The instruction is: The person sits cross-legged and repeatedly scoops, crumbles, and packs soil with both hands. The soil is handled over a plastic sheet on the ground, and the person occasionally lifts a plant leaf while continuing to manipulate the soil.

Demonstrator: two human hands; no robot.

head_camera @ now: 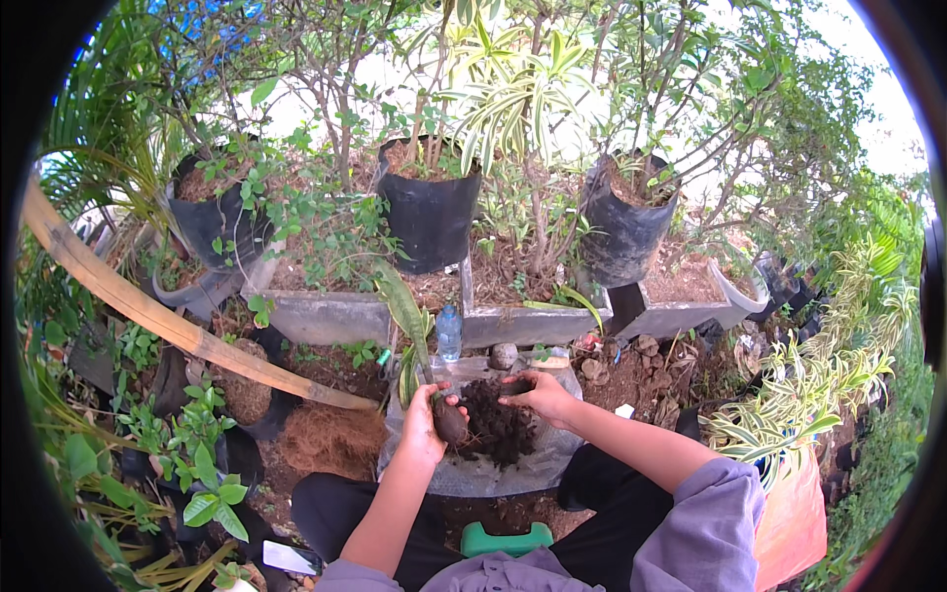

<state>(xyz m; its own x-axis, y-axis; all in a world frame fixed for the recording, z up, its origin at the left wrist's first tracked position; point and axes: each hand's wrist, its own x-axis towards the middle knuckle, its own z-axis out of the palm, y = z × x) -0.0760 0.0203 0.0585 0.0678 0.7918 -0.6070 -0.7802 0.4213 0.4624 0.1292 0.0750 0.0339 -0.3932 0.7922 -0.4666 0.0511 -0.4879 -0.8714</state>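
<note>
My left hand (pixel 423 429) grips the base of a snake plant, its fingers around a rounded brown root ball (pixel 450 422) with fine roots at its lower end. The plant's long mottled leaf (pixel 403 307) rises up and to the left from the hand. My right hand (pixel 546 400) is curled around a small dark clump (pixel 516 386); whether it is soil or something else is unclear. Between and below the hands lies a heap of dark soil (pixel 507 436) on a translucent plastic sheet (pixel 473 481).
A water bottle (pixel 449 333) and a round stone (pixel 504 356) stand at the sheet's far edge, before concrete planters (pixel 518 325). A bamboo pole (pixel 200 342) slants in from the left, near coconut fibre (pixel 333 440). A green stool (pixel 507 539) and a phone (pixel 290 557) are close by.
</note>
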